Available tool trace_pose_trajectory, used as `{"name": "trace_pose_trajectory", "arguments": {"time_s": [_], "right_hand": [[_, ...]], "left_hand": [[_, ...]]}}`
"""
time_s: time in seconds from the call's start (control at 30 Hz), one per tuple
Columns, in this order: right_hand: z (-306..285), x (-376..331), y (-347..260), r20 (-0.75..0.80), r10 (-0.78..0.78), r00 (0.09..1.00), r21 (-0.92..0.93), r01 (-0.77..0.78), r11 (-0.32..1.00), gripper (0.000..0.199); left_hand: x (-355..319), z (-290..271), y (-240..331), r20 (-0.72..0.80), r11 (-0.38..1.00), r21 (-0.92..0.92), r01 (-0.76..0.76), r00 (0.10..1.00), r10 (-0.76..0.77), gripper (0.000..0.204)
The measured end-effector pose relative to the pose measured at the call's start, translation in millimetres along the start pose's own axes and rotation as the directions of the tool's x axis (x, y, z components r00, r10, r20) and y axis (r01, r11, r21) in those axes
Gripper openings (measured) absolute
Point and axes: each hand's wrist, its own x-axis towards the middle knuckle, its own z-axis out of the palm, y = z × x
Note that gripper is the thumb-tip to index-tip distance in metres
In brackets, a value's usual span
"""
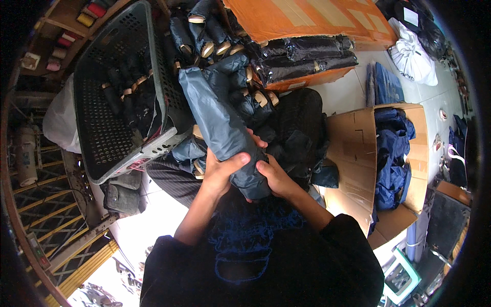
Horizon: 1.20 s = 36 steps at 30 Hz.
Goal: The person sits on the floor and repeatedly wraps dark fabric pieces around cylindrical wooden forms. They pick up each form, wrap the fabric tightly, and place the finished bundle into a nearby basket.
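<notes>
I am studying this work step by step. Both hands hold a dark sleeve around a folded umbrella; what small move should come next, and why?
Probably the left hand and right hand should draw the grey-blue sleeve further down toward the body. Both grip its lower end, while its upper part looks loose and creased, so the cover seems not fully seated. Sleeved umbrellas lie in the pile ahead and the grey basket.

- We take this for a small sewing or packing workshop, goods handled in bulk on the floor.
- Upper left of the frame: wooden shelf (pixel 66 23) with thread spools (pixel 91 14); a sewing machine (pixel 25 153) at the left edge.
- Centre top: heap of folded dark umbrellas (pixel 225 46), more in a grey plastic basket (pixel 110 102).
- Right: open cardboard box (pixel 353 153) holding blue fabric (pixel 391 153); orange carton (pixel 307 18) above.
</notes>
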Motion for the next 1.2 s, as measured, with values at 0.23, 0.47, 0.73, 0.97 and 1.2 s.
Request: {"name": "trace_pose_trajectory", "arguments": {"time_s": [0.23,0.47,0.73,0.97,1.2], "right_hand": [[11,-5,-13,-0.091,-0.065,0.994,-0.28,0.037,0.959,0.064],[19,-2,-30,0.178,-0.043,0.983,0.23,0.0,0.973,0.059],[-8,6,7,0.081,-0.015,0.997,0.043,0.012,0.999,0.043],[18,-1,-19,-0.228,-0.137,0.964,-0.009,0.138,0.99,0.035],[19,12,-22,-0.133,-0.687,0.714,-0.746,0.385,0.543,0.038]], "left_hand": [[-12,6,-12,0.055,0.997,-0.011,-0.074,0.996,0.074,0.044],[-1,-4,8,0.071,0.997,0.078,-0.024,0.997,0.018,0.06],[6,-2,-1,0.013,0.985,-0.157,-0.075,0.997,0.079,0.055],[-1,1,-33,0.043,0.998,-0.056,-0.041,0.998,0.043,0.045],[7,-7,-31,-0.069,0.99,0.017,-0.138,0.988,0.139,0.066]]}}
